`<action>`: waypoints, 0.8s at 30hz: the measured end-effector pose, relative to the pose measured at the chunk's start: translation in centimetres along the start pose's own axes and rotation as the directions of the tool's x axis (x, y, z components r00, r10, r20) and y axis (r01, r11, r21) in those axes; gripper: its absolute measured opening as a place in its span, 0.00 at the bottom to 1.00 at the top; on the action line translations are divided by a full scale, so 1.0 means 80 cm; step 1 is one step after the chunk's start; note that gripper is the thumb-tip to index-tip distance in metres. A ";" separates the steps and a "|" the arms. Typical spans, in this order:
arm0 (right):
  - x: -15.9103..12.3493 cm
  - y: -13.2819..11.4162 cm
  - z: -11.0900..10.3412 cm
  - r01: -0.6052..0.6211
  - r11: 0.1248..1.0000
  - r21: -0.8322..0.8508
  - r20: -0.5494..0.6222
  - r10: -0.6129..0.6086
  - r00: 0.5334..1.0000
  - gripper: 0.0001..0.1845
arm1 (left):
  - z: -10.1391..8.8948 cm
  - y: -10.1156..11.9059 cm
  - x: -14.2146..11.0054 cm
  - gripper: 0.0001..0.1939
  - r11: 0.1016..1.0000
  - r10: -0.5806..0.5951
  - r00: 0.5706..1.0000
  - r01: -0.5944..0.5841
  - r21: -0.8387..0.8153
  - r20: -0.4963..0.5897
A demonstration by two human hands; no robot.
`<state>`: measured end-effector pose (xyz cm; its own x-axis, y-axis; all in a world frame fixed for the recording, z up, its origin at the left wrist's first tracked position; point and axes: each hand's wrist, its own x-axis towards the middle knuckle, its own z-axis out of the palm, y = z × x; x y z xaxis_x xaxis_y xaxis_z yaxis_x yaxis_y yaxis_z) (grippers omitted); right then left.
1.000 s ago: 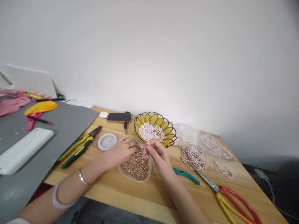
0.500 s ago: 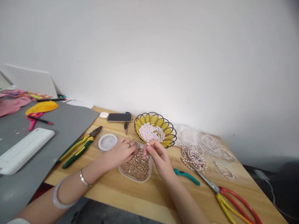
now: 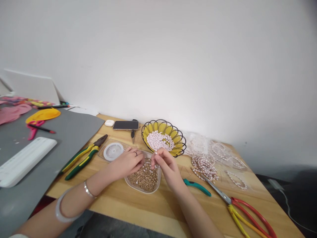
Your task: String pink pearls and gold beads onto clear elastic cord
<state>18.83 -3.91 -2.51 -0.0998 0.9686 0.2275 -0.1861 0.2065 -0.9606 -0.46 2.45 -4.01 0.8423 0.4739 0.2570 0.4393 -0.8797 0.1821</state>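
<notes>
A pale plastic dish (image 3: 145, 191) of small gold beads (image 3: 143, 178) stands under both hands, with some pinkish-white beads lying over the gold ones. My left hand (image 3: 130, 161) rests over the dish's left side, fingers curled together; whatever is between its fingertips is hidden. Above the dish's right side, my right hand (image 3: 167, 163) is closed in a pinch, a small pale bead (image 3: 156, 152) showing at the thumb and index finger. Any thread between the hands is too fine to make out. Just behind, a black wire basket with a yellow lining (image 3: 182, 142) holds pinkish-white beads (image 3: 158, 140).
Left of the dish are a white spool (image 3: 113, 151) and green-yellow pliers (image 3: 86, 157). A phone (image 3: 125, 125) lies behind. On the right are teal-handled pliers (image 3: 198, 186), bead strands (image 3: 204, 167), bagged bracelets (image 3: 219, 150) and large scissors (image 3: 228, 200).
The whole view has shifted very slightly. Both hands keep almost the same pose over the dish, the right still pinching near its fingertips.
</notes>
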 end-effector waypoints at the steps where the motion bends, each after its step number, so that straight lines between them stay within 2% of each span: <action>1: 0.000 0.000 0.000 0.000 1.000 0.000 0.001 0.000 1.000 0.17 | -0.002 0.000 0.001 0.04 1.000 -0.005 1.000 0.004 -0.029 -0.020; 6: 0.000 0.003 -0.001 -0.008 1.000 0.027 0.018 0.007 1.000 0.16 | -0.010 0.001 0.002 0.05 0.948 -0.085 0.989 0.043 -0.317 -0.119; 10: 0.000 0.005 -0.001 -0.025 0.997 0.071 0.054 0.022 0.998 0.15 | -0.018 0.000 0.002 0.05 0.786 -0.262 0.955 0.129 -0.604 -0.137; 14: -0.003 0.004 -0.002 -0.054 0.994 0.093 0.106 0.045 0.993 0.16 | -0.025 -0.003 0.000 0.05 0.606 -0.353 0.916 0.071 -0.792 -0.189; 16: -0.004 0.005 -0.003 -0.063 0.992 0.110 0.133 0.048 0.990 0.16 | -0.026 -0.004 0.000 0.04 0.540 -0.393 0.892 0.029 -0.841 -0.222; 18: -0.005 0.006 -0.003 -0.071 0.990 0.124 0.164 0.050 0.985 0.16 | -0.027 -0.005 -0.001 0.03 0.511 -0.426 0.869 0.003 -0.860 -0.250; 24: -0.007 0.004 -0.001 -0.138 0.987 0.085 0.217 0.117 0.969 0.17 | -0.025 -0.003 -0.001 0.03 0.532 -0.461 0.825 -0.037 -0.846 -0.326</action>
<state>18.92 -4.39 -2.99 -0.3301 0.9331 0.1428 -0.2530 0.0583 -0.9657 -1.24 2.73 -2.15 0.3910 0.8097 0.4377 -0.0613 -0.4516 0.8901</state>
